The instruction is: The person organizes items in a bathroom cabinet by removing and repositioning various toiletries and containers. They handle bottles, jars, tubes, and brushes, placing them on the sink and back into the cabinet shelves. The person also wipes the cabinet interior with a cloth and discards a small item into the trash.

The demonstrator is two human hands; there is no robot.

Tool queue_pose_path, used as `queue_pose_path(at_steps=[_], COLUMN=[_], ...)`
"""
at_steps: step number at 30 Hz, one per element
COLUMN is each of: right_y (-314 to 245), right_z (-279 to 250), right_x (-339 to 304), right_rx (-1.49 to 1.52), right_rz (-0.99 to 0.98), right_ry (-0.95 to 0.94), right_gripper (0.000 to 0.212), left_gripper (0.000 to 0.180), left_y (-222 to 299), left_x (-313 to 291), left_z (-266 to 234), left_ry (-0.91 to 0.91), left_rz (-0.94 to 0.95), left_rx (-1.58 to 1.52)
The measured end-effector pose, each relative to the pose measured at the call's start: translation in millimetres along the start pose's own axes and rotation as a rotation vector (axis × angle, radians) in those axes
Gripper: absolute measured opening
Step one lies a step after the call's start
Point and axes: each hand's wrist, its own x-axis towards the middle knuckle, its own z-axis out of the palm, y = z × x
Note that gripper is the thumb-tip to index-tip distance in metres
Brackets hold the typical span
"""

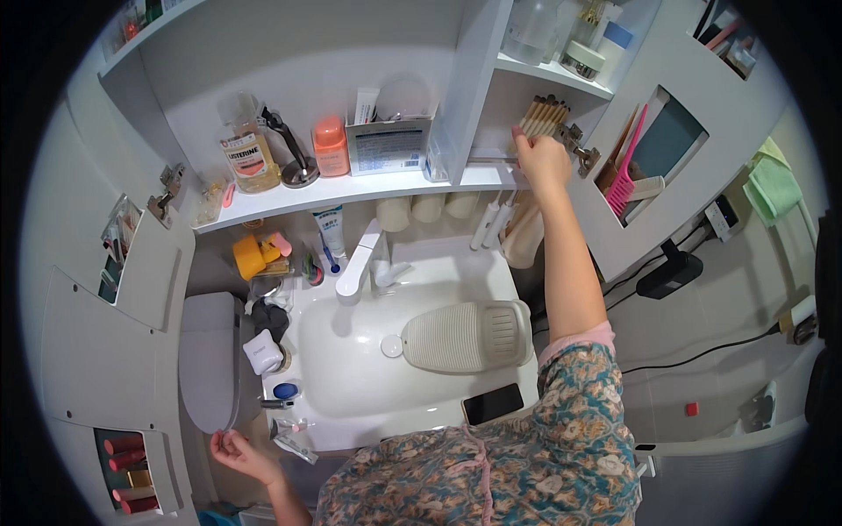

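Up at the right cabinet compartment, my right hand (544,163) is closed at the shelf's front edge. Just beyond its fingers stands a bunch of makeup brushes (545,114) with tan handles. The hand covers their lower part, so what it grips is hidden. Low on the left, my left hand (239,456) hangs with loosely curled fingers, slightly apart, and nothing shows in it. Close to that hand, on the sink's left edge, lie a silver tube (296,450) and a dark cylinder (276,404).
A ribbed washboard (465,337) lies in the white sink (351,386), beneath the faucet (358,263). A black phone (493,404) rests on the front rim. Mouthwash (250,158) and an orange bottle (331,146) stand on the shelf. The open cabinet door (631,237) holds a pink comb (624,180).
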Motion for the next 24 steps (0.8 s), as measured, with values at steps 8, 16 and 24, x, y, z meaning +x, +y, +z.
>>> queue_pose_path(at_steps=[8,16,24], right_y=[-11,-31,-29], right_z=[8,4,-14], right_x=[51,62,34], right_rx=[-0.364,-0.327,-0.311], right_rz=[0.090,0.173,0.152], right_ry=[-0.120,-0.326,-0.103], right_gripper=[0.070,0.057,0.046], left_gripper=[0.029,0.025,0.023], left_y=[20,20,42], left_x=[-40,-46,-53], left_z=[12,14,28], left_ry=[-0.125,-0.189,-0.226], left_rz=[-0.051,-0.127,-0.191], left_rx=[-0.065,-0.120,-0.188])
